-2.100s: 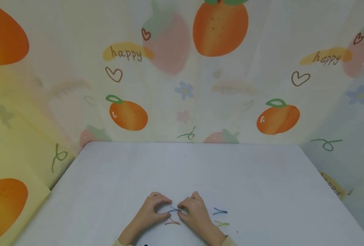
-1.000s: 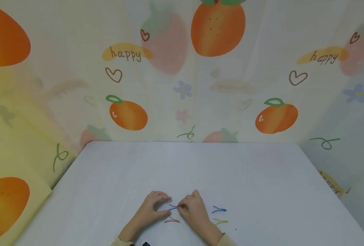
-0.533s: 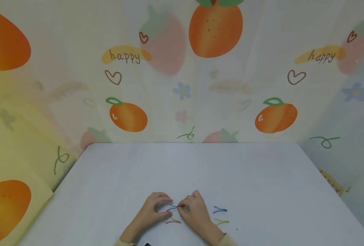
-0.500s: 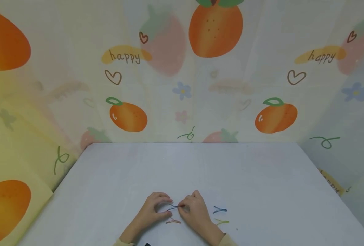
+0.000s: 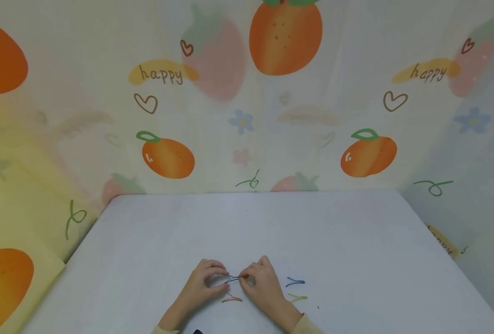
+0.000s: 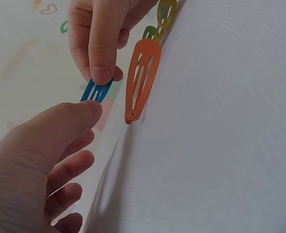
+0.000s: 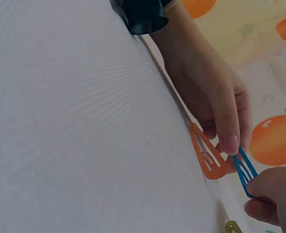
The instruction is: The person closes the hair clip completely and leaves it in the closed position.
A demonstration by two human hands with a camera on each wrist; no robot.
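A blue snap hair clip [image 6: 98, 91] is held between my two hands, close over the table. My right hand [image 5: 263, 287] pinches one end of it between thumb and forefinger. At the other end, the thumb and fingertips of my left hand [image 5: 201, 285] grip the clip's spread arms; in the right wrist view the left thumb lies against the top of the blue clip [image 7: 245, 172]. An orange snap hair clip [image 6: 143, 80] stands on its edge just in front of the hands, its arms sprung apart.
Right of my right hand, another blue clip [image 5: 295, 281] and a yellow-green clip [image 5: 298, 297] lie on the white table [image 5: 334, 241]. A small dark speck [image 5: 318, 307] is beside them. Fruit-print cloth [image 5: 213, 139] walls the table's back and sides. A dark object [image 5: 198, 331] shows at the front edge.
My left fingertips have closed in from around the blue clip onto its arms, which now look nearer each other. My right hand keeps its pinch. The head view has shifted slightly.
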